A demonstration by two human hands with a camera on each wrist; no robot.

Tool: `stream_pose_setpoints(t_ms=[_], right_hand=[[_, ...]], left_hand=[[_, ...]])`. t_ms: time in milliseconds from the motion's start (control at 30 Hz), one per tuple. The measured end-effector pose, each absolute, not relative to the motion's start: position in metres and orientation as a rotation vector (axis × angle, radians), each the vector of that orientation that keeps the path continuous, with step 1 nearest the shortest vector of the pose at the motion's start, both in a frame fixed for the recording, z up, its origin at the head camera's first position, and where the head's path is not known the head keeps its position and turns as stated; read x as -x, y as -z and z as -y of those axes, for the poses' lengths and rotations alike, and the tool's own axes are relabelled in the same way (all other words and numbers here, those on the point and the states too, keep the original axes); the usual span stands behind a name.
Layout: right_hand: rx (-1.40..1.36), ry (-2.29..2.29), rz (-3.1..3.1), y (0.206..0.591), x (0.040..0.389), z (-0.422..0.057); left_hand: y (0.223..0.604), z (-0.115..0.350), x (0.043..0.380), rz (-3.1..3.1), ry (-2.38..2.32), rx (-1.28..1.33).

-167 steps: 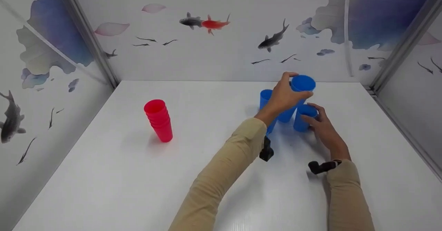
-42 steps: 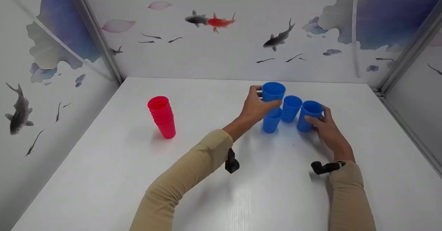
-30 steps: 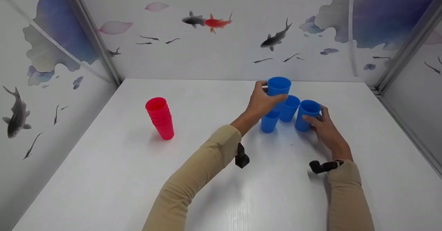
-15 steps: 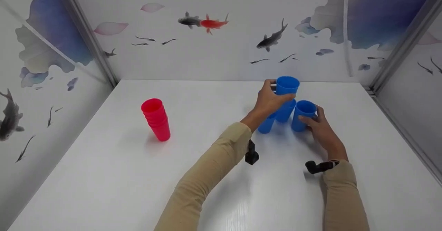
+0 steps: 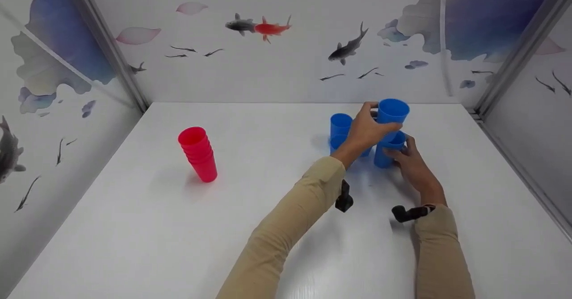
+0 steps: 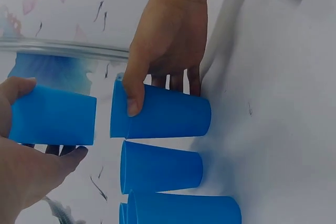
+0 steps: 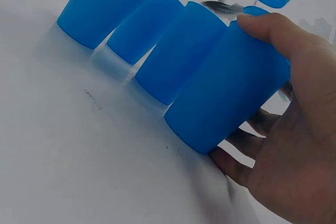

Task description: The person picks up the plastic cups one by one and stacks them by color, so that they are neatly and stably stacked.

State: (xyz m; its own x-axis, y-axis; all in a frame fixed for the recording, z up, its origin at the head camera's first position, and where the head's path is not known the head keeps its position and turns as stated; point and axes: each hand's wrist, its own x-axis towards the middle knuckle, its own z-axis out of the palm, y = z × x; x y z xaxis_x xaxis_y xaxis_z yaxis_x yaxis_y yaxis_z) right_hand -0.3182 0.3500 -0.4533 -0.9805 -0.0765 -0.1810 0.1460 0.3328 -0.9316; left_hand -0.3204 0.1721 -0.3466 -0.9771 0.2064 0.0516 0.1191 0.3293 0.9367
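Upright in the air, a blue plastic cup (image 5: 392,111) is gripped by my left hand (image 5: 365,131) between thumb and fingers. It hangs just above the mouth of another blue cup (image 6: 168,111), apart from it in the left wrist view. My right hand (image 5: 415,169) holds this lower cup by its side as it stands on the table. To its left stand several more blue cups, among them a rear cup (image 5: 341,124) and a nearer cup (image 5: 338,143). My left hand and forearm partly hide them in the head view; the right wrist view shows the close row (image 7: 181,53).
A stack of red cups (image 5: 199,153) stands on the white table (image 5: 250,227), well left of the blue ones. Low white walls with painted fish (image 5: 348,48) enclose the back and sides. A small black camera (image 5: 344,198) is on each wrist.
Over the last second or so, my left hand has carried its blue cup rightward, from above the left cups to above the right-hand cup. My right hand has kept its hold in place.
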Motion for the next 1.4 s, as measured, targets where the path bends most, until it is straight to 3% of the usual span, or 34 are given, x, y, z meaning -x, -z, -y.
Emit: stream_pose_setpoints(t_ms=[833,1400], right_hand=[[0.002,1.674,-2.429,0.452,0.326,-0.344],[-0.102,1.707,-2.353,0.441,0.312,-0.343]], left_hand=[[0.366,-0.179,0.324,-2.469,-1.797,-0.305],[0.363,-0.116,0.326,-2.424,-1.872,-0.441]])
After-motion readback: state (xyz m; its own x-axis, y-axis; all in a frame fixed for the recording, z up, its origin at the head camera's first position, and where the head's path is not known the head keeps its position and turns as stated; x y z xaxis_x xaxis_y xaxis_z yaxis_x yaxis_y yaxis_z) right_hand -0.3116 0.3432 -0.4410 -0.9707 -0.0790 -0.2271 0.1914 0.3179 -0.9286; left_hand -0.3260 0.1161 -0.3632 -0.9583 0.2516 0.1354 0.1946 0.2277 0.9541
